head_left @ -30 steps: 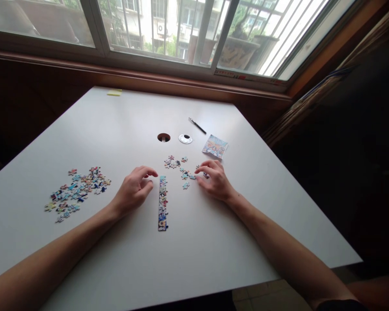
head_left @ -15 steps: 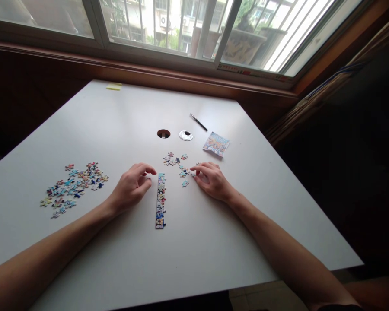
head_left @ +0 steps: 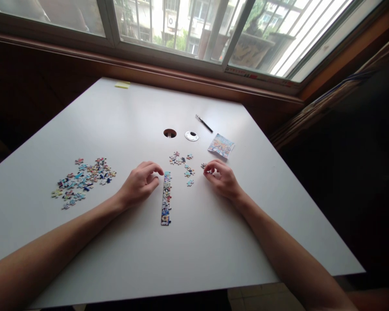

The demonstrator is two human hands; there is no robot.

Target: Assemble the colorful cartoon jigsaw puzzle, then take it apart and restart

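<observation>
A narrow strip of joined jigsaw pieces [head_left: 166,203] lies lengthwise in front of me on the white table. My left hand [head_left: 141,183] rests at its upper left, fingers bent, thumb and index apart, with the index tip close to the strip's far end. To the right, my right hand [head_left: 223,180] has thumb and index pinched together over the table. A puzzle piece seems to be between them, mostly hidden by the fingers. Just beyond those fingertips lies another puzzle piece [head_left: 203,165]. Several loose pieces [head_left: 189,171] are scattered between the strip and my right hand.
A large spread of loose puzzle pieces [head_left: 84,179] covers the left side. Behind my hands are a round cable hole [head_left: 170,133], its metal cover [head_left: 191,136], a pen [head_left: 204,123] and a creased picture sheet [head_left: 221,146]. A yellow note [head_left: 122,84] sits near the window.
My right hand has drawn to the right, away from the loose pieces, with its fingertips closing; a light piece near them is gone from its spot. My left hand stays by the strip.
</observation>
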